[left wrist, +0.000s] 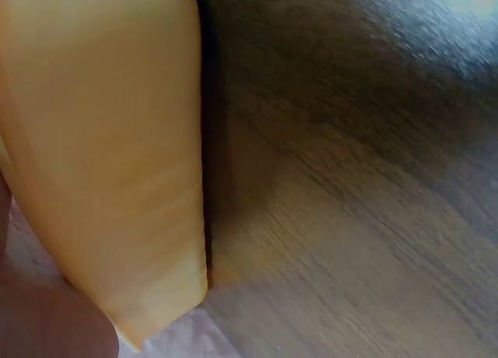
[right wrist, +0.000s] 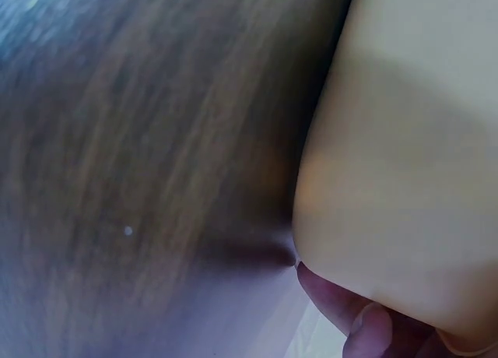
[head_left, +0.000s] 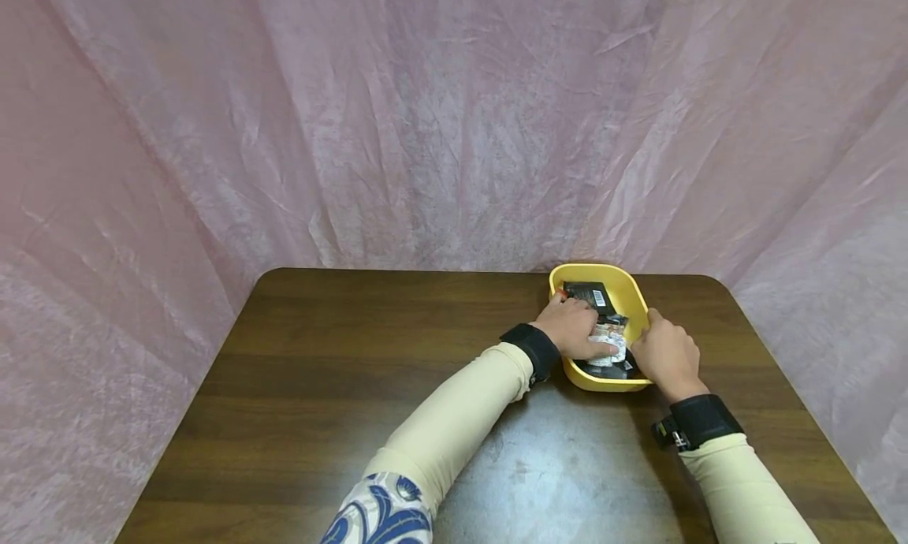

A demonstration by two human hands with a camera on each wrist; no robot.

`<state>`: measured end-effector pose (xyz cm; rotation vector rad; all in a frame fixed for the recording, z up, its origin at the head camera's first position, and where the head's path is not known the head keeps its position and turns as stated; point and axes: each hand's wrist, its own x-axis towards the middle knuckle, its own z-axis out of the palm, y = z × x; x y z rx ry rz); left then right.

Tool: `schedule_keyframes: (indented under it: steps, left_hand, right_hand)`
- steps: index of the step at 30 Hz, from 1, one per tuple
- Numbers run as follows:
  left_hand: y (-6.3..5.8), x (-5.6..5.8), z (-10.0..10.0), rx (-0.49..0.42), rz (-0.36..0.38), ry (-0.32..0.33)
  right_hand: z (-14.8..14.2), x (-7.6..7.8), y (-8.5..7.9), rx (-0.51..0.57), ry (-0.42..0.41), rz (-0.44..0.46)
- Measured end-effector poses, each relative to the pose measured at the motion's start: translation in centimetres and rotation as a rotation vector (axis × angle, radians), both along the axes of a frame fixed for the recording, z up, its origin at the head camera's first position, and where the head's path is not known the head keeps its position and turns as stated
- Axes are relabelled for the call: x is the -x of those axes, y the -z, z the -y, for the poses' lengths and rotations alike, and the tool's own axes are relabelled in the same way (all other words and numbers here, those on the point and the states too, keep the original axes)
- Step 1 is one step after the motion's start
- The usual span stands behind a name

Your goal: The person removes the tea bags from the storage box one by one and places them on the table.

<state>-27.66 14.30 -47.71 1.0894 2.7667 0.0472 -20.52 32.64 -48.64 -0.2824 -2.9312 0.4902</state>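
A yellow plastic bin point(head_left: 601, 385) stands near the back right of the table, with black packages and a silver printed packet point(head_left: 608, 344) inside. My left hand point(head_left: 570, 327) reaches over its left rim, thumb stretched across the silver packet; the other fingertips are hidden, so any hold is unclear. Beside them a small red spot shows. On the right side, my right hand point(head_left: 667, 355) grips the rim, thumb toward the inside. In the right wrist view, fingers point(right wrist: 369, 331) touch the bin's outer wall point(right wrist: 405, 163). The left wrist view shows the opposite wall point(left wrist: 109, 156).
The brown wooden table point(head_left: 355, 355) extends left and forward of the bin. Behind it hangs a pink crinkled curtain point(head_left: 454, 134), close to the bin's far end. A black package with a barcode label point(head_left: 590, 294) lies at the bin's far end.
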Motion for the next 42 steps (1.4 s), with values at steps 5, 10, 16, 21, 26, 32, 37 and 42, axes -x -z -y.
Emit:
schedule_keyframes:
  steps: [5, 10, 16, 21, 26, 32, 37, 42]
  left_hand:
    - [-0.6, -0.5, 0.7, -0.012, 0.022, 0.01]
    - [-1.2, -1.2, 1.4, -0.114, 0.024, 0.018]
    - [-0.5, -0.9, 1.5, -0.366, 0.127, 0.006]
    - [-0.5, -1.2, 1.9, -0.59, 0.238, -0.017]
    - [-1.8, -2.4, 2.9, -0.678, 0.199, -0.052]
    - [-3.9, -3.3, 4.7, -0.684, 0.059, -0.095]
    - [-6.2, -3.8, 9.0, -0.677, -0.032, -0.121]
    - [-7.4, -4.3, 15.4, -0.691, -0.119, -0.214]
  right_hand:
    - [0.1, 0.0, 0.1, -0.01, -0.008, -0.01]
    - [0.1, -0.1, 0.2, -0.017, -0.015, -0.005]
    - [0.1, -0.2, 0.2, -0.016, -0.02, 0.02]
    - [0.0, -0.3, 0.1, 0.003, -0.024, 0.015]
    - [-0.1, -0.3, 0.1, -0.001, -0.035, 0.005]
    - [-0.2, -0.2, 0.1, -0.01, -0.026, 0.011]
    - [0.0, -0.2, 0.0, -0.001, -0.018, 0.028]
    - [0.1, -0.2, -0.2, -0.004, -0.013, 0.048]
